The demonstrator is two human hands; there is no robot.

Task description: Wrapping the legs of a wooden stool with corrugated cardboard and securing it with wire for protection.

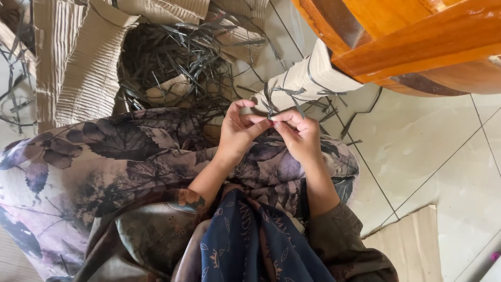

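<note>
Grey, thin, flat strips of a stiff fibre-like material [272,104] are pinched where the two hands meet, above the lap covered by a leaf-printed mauve and grey cloth [104,156]. The left hand [241,128] has its thumb and forefinger closed together on the strips; its fingers [244,106] curl over from the left. The right hand [297,133] presses its fingertips [279,116] against the same point from the right, likewise closed on the strips. The strip ends rise just above the fingertips and fan out toward a folded piece of pale corrugated cardboard [308,78]. A loose heap of the same grey strips [172,57] lies beyond the lap, well apart from the hands. A polished orange-brown wooden furniture piece [417,36] stands past the cardboard on the pale tiled floor [428,141].
</note>
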